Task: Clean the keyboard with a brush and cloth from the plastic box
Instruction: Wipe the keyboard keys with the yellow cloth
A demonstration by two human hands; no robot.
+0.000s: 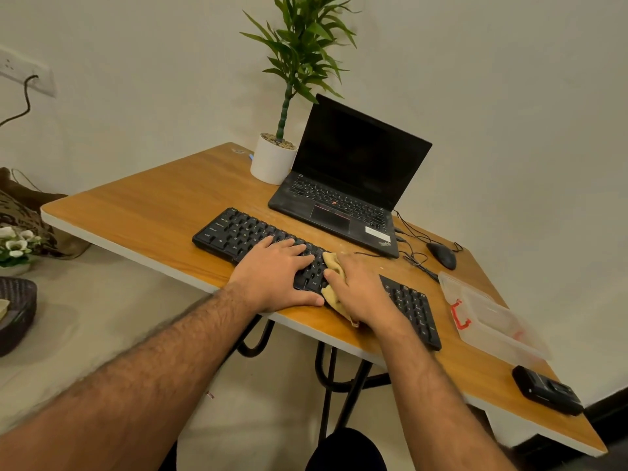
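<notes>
A black keyboard (244, 232) lies along the front of the wooden table (153, 212). My left hand (275, 273) rests flat on its middle keys with straight fingers and the thumb along the front edge. Just to the right, my right hand (360, 290) presses a yellow cloth (334, 263) onto the keys, with the fingers curled over it. The cloth sticks out above and below that hand. A clear plastic box (492, 321) with red clips sits at the right of the keyboard. I see no brush.
An open black laptop (343, 185) stands behind the keyboard, with a potted plant (273, 161) at its left. A black mouse (441, 254) and cables lie to the right. A small black device (547, 390) sits near the table's front right corner.
</notes>
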